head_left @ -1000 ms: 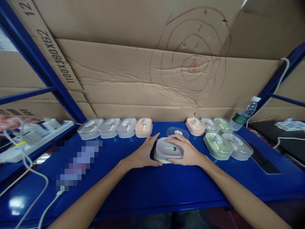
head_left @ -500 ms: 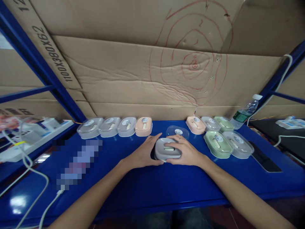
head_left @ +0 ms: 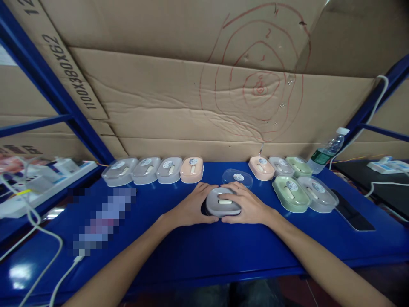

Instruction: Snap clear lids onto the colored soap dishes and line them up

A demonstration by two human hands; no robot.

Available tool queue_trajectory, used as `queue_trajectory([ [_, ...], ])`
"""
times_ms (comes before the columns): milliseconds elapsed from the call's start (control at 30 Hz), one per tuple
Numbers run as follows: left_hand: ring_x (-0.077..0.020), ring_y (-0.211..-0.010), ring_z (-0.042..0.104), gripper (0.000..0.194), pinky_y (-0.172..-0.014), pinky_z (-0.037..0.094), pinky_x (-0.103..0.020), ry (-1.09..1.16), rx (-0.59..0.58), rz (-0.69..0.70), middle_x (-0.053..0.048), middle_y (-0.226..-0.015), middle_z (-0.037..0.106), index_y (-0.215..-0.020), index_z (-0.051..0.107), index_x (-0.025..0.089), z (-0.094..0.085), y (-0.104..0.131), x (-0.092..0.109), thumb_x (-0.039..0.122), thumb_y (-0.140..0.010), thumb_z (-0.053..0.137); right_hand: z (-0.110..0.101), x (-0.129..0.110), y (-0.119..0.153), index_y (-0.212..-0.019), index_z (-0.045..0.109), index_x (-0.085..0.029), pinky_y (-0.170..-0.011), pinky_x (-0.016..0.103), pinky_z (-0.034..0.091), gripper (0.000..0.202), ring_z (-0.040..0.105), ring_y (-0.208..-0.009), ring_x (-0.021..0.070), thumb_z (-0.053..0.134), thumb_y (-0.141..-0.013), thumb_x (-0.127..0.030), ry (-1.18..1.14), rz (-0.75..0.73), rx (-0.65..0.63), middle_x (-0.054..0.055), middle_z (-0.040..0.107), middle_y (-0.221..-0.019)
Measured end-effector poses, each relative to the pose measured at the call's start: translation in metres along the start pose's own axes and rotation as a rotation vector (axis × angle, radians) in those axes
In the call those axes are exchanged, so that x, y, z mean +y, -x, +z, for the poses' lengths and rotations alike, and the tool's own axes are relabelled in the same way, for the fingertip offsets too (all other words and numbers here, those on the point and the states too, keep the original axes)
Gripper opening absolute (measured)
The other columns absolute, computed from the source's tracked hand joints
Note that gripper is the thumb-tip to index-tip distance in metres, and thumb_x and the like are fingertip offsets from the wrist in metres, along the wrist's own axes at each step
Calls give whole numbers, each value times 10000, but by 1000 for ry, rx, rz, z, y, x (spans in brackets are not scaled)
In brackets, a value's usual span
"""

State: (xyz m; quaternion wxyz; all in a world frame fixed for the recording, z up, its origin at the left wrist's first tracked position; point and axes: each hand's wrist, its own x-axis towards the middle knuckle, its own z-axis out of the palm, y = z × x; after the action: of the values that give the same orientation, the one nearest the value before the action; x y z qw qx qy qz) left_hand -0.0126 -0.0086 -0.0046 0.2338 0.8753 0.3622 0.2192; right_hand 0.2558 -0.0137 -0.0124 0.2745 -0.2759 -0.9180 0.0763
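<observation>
A grey rounded plastic box with a short white bar on its top sits between my hands at the middle of the blue table. My left hand is curled round its left side, thumb in front and fingers behind. From the right, my right hand grips it, with fingers reaching over the top near the white bar and the thumb at the front. Just behind them lies a loose clear plastic lid with a round label. The underside of the box is hidden.
Several grey boxes and a peach box line the back left. Peach, grey and green boxes stand at right, beside a water bottle and a dark phone. A blurred-out item with a white cable lies left.
My right fingers have shifted slightly on top of the grey box, and both hands close in more around it. The whole view has drifted a little; other things stay put.
</observation>
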Motion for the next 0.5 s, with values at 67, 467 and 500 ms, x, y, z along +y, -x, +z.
queue_trajectory([
  [67,-378,-1386,499,931,-1202,434,-579,-1,-7,-8,-112,-1438,577,-1518,491,272,0,0,0,479,-731,945,-5,3,0,-1453,652,-272,-1214,627,435,602,535,-1452,370,745,-955,-596,-32,34,59,158,567,-1571],
  [467,-385,-1405,497,936,-1220,417,-594,-8,-4,-27,-133,-1473,572,-1548,493,250,-1,2,1,512,-761,927,-9,78,18,-1444,647,-247,-1252,602,408,474,514,-1504,349,625,-1045,-500,93,326,126,170,623,-1518],
  [500,-382,-1405,498,929,-1220,419,-592,-9,-3,-23,-128,-1468,576,-1544,497,255,-1,2,1,510,-761,927,-9,79,18,-1436,646,-242,-1241,593,424,500,522,-1493,356,679,-1009,-500,98,331,126,176,613,-1521],
])
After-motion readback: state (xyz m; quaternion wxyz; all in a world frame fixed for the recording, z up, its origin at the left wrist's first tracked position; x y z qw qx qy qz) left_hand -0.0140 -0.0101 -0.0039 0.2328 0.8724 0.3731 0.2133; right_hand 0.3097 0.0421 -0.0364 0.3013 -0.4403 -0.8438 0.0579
